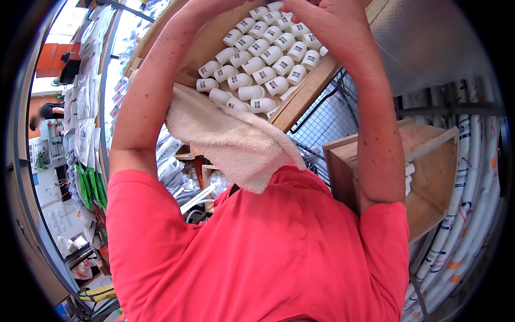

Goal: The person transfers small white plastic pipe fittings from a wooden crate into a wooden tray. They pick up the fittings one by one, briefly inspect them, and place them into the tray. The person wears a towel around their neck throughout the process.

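Hands [316, 13] perhaps touching stacked white elbow fittings [263, 53]

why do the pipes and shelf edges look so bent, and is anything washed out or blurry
Head view: fisheye lens bows the white pipes and the wooden box edges toward the dark rim; the window area at upper left is overexposed; the white fittings are sharp; both hands are cut off at the top edge.

Fittings [257, 53] white with small dark labels, in a tan wood box [306, 94]. Towel [230, 139] cream. Shirt [257, 252] coral red. Pipes [472, 177] white with dark and orange print. Mesh rack [327, 123] black.
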The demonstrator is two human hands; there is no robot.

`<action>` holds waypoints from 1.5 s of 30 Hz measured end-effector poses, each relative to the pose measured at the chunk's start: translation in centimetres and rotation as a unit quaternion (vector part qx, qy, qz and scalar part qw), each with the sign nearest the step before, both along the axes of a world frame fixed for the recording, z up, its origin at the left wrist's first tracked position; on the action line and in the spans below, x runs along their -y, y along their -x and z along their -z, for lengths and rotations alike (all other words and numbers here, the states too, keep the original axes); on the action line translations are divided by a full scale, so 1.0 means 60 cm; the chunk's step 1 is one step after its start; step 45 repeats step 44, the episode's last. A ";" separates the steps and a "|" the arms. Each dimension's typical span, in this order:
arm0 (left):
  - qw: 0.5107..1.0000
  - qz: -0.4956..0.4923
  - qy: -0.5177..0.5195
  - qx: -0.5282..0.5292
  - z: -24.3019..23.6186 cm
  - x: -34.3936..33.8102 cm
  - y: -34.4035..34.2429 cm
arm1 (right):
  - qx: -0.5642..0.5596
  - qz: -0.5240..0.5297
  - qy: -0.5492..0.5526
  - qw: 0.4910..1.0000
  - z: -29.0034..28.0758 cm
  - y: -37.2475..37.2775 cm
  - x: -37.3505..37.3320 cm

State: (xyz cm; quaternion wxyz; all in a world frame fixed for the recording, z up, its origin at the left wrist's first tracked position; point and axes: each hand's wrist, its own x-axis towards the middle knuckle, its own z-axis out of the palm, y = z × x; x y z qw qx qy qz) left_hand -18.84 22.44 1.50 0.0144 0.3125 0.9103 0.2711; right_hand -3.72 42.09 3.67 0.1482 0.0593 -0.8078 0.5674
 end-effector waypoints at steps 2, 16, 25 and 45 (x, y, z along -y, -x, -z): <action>1.000 0.003 0.016 -0.011 0.001 -0.004 0.002 | -0.013 -0.001 -0.002 1.000 0.004 0.001 -0.002; 0.993 0.105 0.038 -0.039 -0.022 -0.059 -0.070 | -0.033 0.052 0.044 0.997 0.016 -0.061 0.001; 0.979 0.197 -0.033 -0.043 -0.035 -0.087 -0.140 | 0.202 0.053 -0.054 0.976 0.008 -0.413 -0.002; 0.969 0.246 0.000 -0.030 -0.061 -0.076 -0.178 | 0.645 0.180 0.285 0.686 0.130 -0.634 0.052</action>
